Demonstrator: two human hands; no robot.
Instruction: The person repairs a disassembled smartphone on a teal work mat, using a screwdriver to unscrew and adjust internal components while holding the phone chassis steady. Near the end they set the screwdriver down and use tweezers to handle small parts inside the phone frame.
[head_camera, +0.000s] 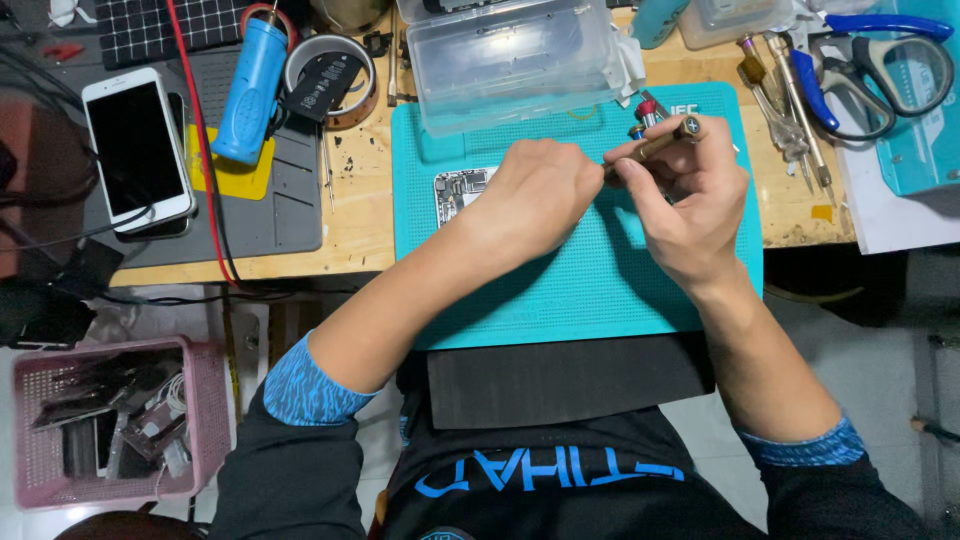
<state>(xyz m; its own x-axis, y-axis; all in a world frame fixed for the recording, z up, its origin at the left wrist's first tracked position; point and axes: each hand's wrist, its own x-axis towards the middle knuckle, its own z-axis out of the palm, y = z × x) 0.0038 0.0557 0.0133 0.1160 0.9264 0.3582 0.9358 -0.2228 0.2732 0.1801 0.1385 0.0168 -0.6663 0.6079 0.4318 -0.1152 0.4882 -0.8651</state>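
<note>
My left hand (535, 195) rests fisted on the teal work mat (600, 290), covering most of an opened phone body (460, 187) whose circuit end shows at its left. My right hand (690, 195) holds a slim brass-coloured screwdriver (660, 142) by its shaft, tip pointing toward my left hand, dark cap at the upper right. The two hands almost touch over the mat's middle.
A clear plastic box (515, 60) sits at the mat's far edge. A white phone (138, 150), blue cylinder tool (250, 90) and tape roll (330, 75) lie on the left; blue scissors (880, 60) and several drivers (790, 110) on the right. A pink basket (110, 420) stands below the desk.
</note>
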